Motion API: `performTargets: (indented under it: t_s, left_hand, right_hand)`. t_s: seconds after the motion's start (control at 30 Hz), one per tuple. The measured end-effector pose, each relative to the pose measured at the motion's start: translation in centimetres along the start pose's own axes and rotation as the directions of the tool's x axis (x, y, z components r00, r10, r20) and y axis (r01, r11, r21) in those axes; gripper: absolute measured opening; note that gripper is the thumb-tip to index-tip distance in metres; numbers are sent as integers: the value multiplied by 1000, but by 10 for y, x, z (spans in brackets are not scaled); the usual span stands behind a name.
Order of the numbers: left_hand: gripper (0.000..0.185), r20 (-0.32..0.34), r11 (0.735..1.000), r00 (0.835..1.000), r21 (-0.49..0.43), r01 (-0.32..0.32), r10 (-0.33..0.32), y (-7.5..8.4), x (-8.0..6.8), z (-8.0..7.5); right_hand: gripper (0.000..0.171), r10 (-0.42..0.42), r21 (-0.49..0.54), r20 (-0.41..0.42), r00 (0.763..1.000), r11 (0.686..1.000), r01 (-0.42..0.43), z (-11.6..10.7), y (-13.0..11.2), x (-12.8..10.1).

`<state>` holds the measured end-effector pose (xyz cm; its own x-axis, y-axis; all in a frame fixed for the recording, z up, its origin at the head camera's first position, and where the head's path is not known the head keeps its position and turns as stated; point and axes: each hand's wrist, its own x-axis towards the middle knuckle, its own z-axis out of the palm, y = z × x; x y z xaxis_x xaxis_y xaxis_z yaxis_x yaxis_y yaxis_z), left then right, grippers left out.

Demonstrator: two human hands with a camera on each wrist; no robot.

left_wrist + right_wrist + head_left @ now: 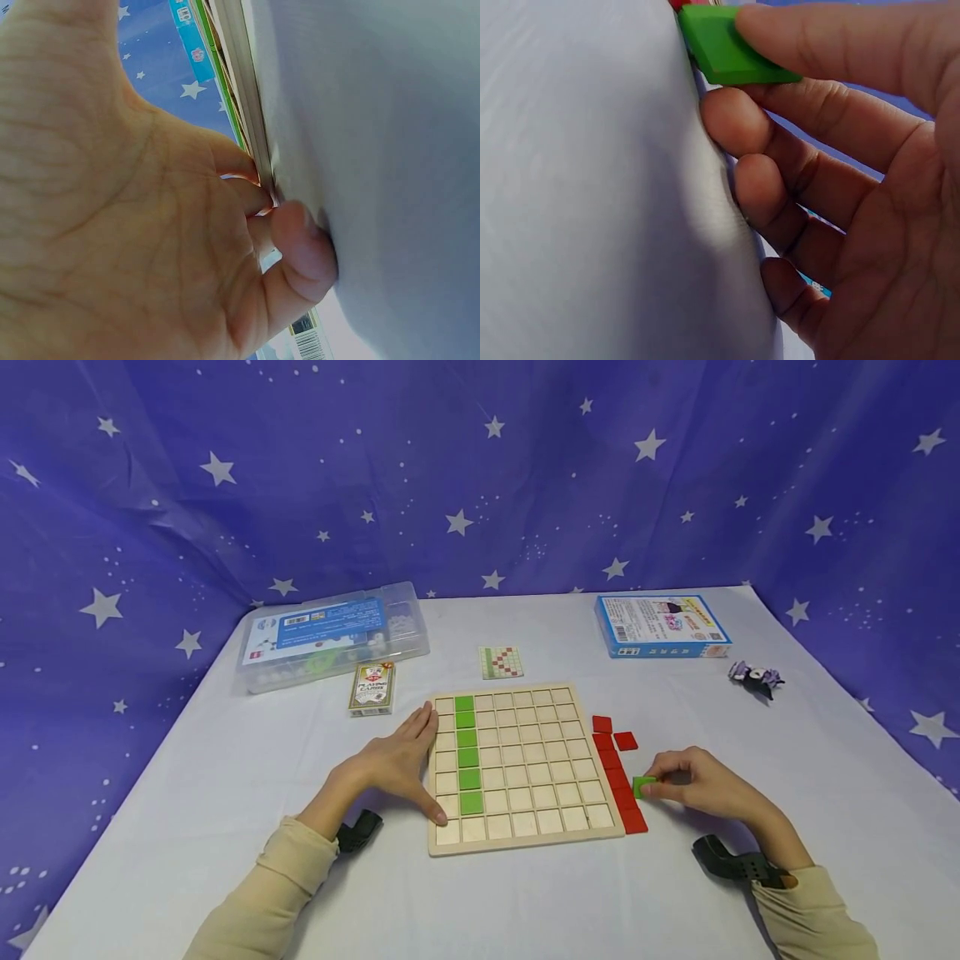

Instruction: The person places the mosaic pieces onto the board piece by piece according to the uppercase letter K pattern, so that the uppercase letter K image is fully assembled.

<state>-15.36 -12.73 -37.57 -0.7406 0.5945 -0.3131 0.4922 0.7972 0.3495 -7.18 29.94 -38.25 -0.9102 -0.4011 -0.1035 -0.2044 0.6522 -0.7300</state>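
A wooden grid board [525,841] lies on the white table, with several green square tiles [468,757] filling most of its second column from the left. My left hand [397,762] rests along the board's left edge, fingers spread, with the thumb on the lower left of the frame. In my right hand [697,782], thumb and fingers pinch a green square tile [731,49] just right of the board. Several red square tiles [615,777] lie in a column against the board's right edge, with a single red tile [626,741] beside them.
Behind the board lies a small pattern card [501,662]. A clear plastic case [405,639] and a playing-card box [372,688] are at the back left. At the back right are a blue-edged box [663,625] and a purple-black hair clip [756,678].
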Motion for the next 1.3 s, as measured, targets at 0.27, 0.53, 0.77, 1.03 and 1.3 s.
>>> performTargets:
  t_s: [0.27, 0.53, 0.77, 1.03, 1.3]
  left_hand:
    - [147, 9, 1000, 1000, 1, -1, 1, 0, 0, 0]
    - [147, 17, 1000, 1000, -1, 1, -1, 0, -2, -1]
    - [147, 16, 1000, 1000, -1, -6, 6, 1, -2, -3]
    - [147, 30, 1000, 1000, 5, 4, -4, 3, 0, -4]
    - [148, 19, 1000, 1000, -4, 24, -24, 5, -3, -5]
  right_hand:
    - [18, 0, 130, -23, 1000, 991, 3, 2, -13, 5]
    - [24, 65, 201, -76, 995, 978, -48, 14, -43, 20]
    - [20, 11, 194, -75, 997, 981, 4, 40, -78, 53]
    - [6, -61, 125, 35, 998, 991, 56, 90, -124, 86]
    - [11, -120, 37, 55, 991, 992, 118, 118, -140, 95]
